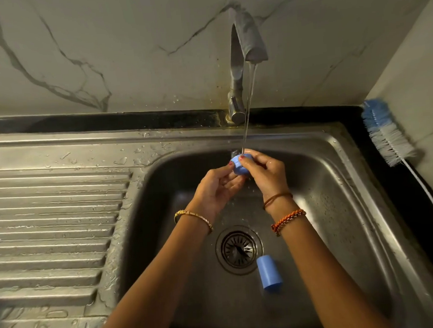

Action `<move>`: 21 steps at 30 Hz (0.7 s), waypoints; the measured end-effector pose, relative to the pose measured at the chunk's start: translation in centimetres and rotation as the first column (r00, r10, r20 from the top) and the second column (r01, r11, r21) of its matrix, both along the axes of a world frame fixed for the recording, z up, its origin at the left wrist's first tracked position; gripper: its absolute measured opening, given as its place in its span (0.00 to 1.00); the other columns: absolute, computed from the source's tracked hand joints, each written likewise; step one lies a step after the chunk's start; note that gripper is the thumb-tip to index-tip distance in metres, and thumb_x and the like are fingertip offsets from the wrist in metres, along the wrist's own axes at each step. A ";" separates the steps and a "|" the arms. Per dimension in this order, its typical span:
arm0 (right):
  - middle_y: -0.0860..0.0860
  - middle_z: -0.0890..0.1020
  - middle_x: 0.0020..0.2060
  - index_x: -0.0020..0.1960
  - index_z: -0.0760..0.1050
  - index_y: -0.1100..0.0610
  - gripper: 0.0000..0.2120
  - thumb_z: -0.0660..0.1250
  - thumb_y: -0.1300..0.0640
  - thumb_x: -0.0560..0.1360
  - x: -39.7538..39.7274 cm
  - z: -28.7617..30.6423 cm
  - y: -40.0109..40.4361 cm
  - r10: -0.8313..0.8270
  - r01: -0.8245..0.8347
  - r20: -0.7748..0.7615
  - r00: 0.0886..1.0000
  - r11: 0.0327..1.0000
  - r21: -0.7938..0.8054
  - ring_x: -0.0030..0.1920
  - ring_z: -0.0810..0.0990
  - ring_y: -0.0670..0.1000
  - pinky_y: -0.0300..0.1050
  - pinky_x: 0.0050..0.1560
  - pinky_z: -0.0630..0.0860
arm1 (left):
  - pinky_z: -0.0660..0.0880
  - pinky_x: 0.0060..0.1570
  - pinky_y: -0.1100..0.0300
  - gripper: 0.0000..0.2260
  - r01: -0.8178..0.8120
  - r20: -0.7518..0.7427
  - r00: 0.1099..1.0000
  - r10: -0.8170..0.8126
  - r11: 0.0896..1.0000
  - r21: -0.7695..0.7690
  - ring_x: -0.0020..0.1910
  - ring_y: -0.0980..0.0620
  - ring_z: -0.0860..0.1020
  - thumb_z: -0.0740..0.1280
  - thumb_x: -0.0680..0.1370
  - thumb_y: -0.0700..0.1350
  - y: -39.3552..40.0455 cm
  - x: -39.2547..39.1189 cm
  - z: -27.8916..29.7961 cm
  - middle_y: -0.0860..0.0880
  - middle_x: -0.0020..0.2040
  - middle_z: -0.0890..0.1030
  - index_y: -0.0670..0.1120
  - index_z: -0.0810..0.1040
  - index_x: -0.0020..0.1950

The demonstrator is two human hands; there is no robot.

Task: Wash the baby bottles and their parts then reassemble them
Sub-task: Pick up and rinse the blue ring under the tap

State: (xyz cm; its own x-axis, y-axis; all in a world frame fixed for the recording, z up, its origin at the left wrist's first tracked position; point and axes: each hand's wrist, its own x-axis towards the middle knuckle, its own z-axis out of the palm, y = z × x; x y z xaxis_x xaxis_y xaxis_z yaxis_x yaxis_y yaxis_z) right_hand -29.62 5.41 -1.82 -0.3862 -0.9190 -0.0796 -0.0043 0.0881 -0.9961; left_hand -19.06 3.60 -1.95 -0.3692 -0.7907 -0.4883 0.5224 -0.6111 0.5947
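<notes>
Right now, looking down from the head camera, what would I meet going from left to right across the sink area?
Ribbed draining board → left hand → blue bottle part under the running tap → right hand → bottle brush on the right ledge.

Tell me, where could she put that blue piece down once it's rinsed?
The ribbed draining board left of the basin is bare, though wet. The basin floor is tighter: a blue cap lies beside the drain. A bottle brush fills the right ledge.
</notes>
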 end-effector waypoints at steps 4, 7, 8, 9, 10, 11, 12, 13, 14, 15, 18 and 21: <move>0.55 0.79 0.52 0.61 0.74 0.64 0.19 0.69 0.68 0.70 0.1 0.1 0.1 -0.046 0.041 -0.056 0.997 0.995 -0.093 0.51 0.78 0.49 0.37 0.51 0.78 | 0.79 0.43 0.62 0.10 -0.004 -0.088 0.996 0.002 1.000 -0.021 0.36 0.51 0.81 0.58 0.78 0.34 0.0 -0.1 0.0 0.41 0.40 0.82 0.35 0.75 0.55; 0.54 0.78 0.51 0.60 0.73 0.66 0.20 0.68 0.73 0.69 -0.1 0.0 0.4 -0.047 0.050 0.020 0.999 0.983 -0.178 0.50 0.78 0.47 0.33 0.49 0.77 | 0.78 0.46 0.62 0.15 -0.041 -0.135 0.990 0.028 0.995 -0.090 0.44 0.50 0.80 0.55 0.77 0.33 -0.1 -0.3 -0.1 0.40 0.49 0.80 0.35 0.72 0.62; 0.54 0.78 0.50 0.60 0.73 0.64 0.21 0.68 0.73 0.69 -0.1 -0.3 0.5 -0.035 0.047 0.064 0.997 0.980 -0.195 0.49 0.79 0.46 0.33 0.49 0.78 | 0.78 0.46 0.63 0.16 -0.049 -0.128 0.991 0.033 0.991 -0.127 0.46 0.50 0.79 0.55 0.78 0.32 -0.1 -0.3 -0.2 0.41 0.51 0.79 0.36 0.72 0.63; 0.53 0.79 0.50 0.60 0.73 0.62 0.21 0.68 0.74 0.69 -0.1 -0.4 0.6 -0.024 0.047 0.114 0.993 0.978 -0.204 0.49 0.79 0.46 0.34 0.48 0.78 | 0.78 0.47 0.63 0.16 -0.052 -0.100 0.994 0.035 0.983 -0.174 0.47 0.50 0.79 0.55 0.78 0.32 0.0 -0.4 -0.2 0.42 0.51 0.79 0.37 0.72 0.64; 0.52 0.79 0.49 0.59 0.73 0.60 0.21 0.67 0.74 0.69 -0.1 -0.5 0.7 -0.019 0.054 0.175 0.984 0.978 -0.201 0.48 0.79 0.45 0.34 0.47 0.78 | 0.78 0.47 0.64 0.16 -0.050 -0.055 0.998 0.038 0.973 -0.227 0.47 0.51 0.79 0.55 0.78 0.32 0.0 -0.4 -0.2 0.43 0.50 0.80 0.37 0.72 0.64; 0.51 0.80 0.48 0.58 0.74 0.59 0.19 0.65 0.74 0.70 0.0 -0.7 0.7 -0.018 0.069 0.263 0.965 0.980 -0.186 0.48 0.80 0.45 0.34 0.46 0.78 | 0.78 0.47 0.64 0.15 -0.042 0.004 0.999 0.045 0.959 -0.282 0.47 0.52 0.79 0.56 0.78 0.32 0.1 -0.5 -0.2 0.44 0.50 0.80 0.37 0.72 0.63; 0.51 0.81 0.46 0.56 0.75 0.58 0.17 0.62 0.74 0.72 0.0 -1.0 0.7 -0.022 0.090 0.385 0.923 0.983 -0.160 0.46 0.80 0.45 0.34 0.44 0.78 | 0.78 0.48 0.64 0.15 -0.022 0.082 0.995 0.054 0.939 -0.343 0.47 0.52 0.79 0.58 0.78 0.31 0.2 -0.6 -0.2 0.45 0.49 0.80 0.37 0.73 0.63; 0.51 0.82 0.44 0.53 0.76 0.58 0.14 0.60 0.72 0.74 -0.1 -1.2 0.7 -0.021 0.105 0.530 0.847 0.986 -0.129 0.44 0.81 0.46 0.36 0.43 0.79 | 0.77 0.48 0.66 0.14 0.008 0.189 0.979 0.076 0.913 -0.409 0.46 0.54 0.79 0.60 0.77 0.31 0.3 -0.7 -0.1 0.46 0.48 0.80 0.37 0.73 0.62; 0.51 0.83 0.41 0.50 0.77 0.58 0.13 0.57 0.70 0.75 -0.2 -1.5 0.7 -0.018 0.113 0.666 0.746 0.989 -0.099 0.42 0.82 0.47 0.38 0.43 0.80 | 0.77 0.46 0.68 0.13 0.048 0.312 0.943 0.115 0.881 -0.470 0.45 0.55 0.78 0.62 0.76 0.32 0.3 -0.8 -0.1 0.48 0.46 0.80 0.37 0.74 0.61; 0.53 0.83 0.41 0.49 0.77 0.58 0.13 0.56 0.68 0.77 -0.3 -1.7 0.6 -0.017 0.106 0.763 0.646 0.992 -0.068 0.41 0.82 0.49 0.39 0.43 0.80 | 0.76 0.45 0.69 0.13 0.090 0.422 0.891 0.164 0.850 -0.519 0.44 0.57 0.78 0.65 0.75 0.32 0.4 -0.9 0.0 0.49 0.45 0.80 0.37 0.75 0.59; 0.56 0.80 0.43 0.52 0.75 0.57 0.11 0.54 0.58 0.80 0.0 -1.6 0.6 -0.036 0.025 0.848 0.529 0.999 0.026 0.42 0.81 0.51 0.42 0.44 0.79 | 0.75 0.42 0.70 0.11 0.173 0.626 0.722 0.296 0.798 -0.578 0.41 0.58 0.77 0.70 0.73 0.36 0.4 -1.1 0.0 0.50 0.43 0.79 0.40 0.78 0.55; 0.58 0.79 0.45 0.56 0.75 0.56 0.11 0.57 0.54 0.79 0.4 -0.5 0.1 -0.080 -0.033 0.807 0.585 0.992 0.123 0.46 0.80 0.53 0.46 0.54 0.76 | 0.73 0.35 0.73 0.10 0.174 0.695 0.631 0.345 0.810 -0.560 0.38 0.60 0.76 0.72 0.72 0.41 0.3 -0.8 0.0 0.51 0.41 0.79 0.42 0.79 0.52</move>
